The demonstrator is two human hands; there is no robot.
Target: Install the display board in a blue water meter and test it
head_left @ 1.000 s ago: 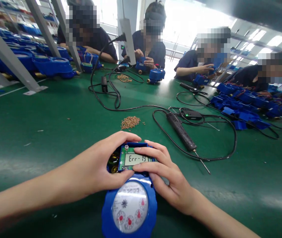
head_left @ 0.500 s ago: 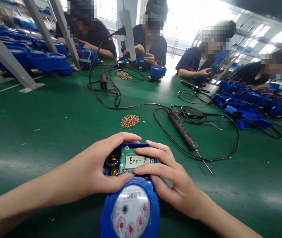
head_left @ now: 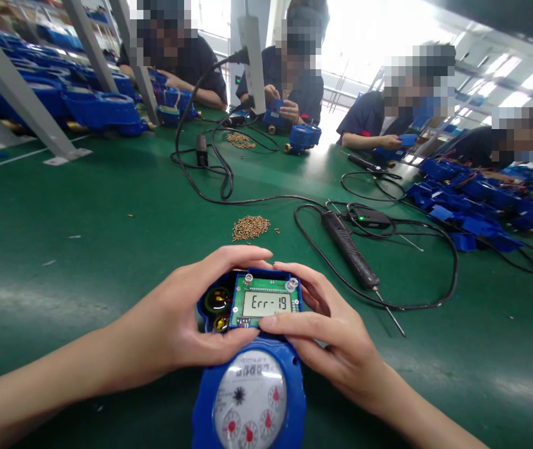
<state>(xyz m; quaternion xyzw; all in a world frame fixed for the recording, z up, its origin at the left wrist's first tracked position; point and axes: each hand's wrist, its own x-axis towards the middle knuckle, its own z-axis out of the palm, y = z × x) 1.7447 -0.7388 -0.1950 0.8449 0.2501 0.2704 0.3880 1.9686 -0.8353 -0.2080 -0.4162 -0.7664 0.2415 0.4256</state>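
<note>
A blue water meter with a round white dial lies on the green table in front of me. Its open top box holds a green circuit board with an LCD that reads "Err-19". My left hand wraps the box from the left, thumb along the board's near edge. My right hand grips the box from the right, a finger lying across the board's near edge.
A pile of small brass screws lies just beyond the meter. A black electric screwdriver with looping cable lies to the right. Several seated people work across the table. Blue meter housings are heaped right and stacked left by grey rack legs.
My right fingers have slid off the LCD to the board's near edge, so the whole display and its right corner now show. The view shifted slightly.
</note>
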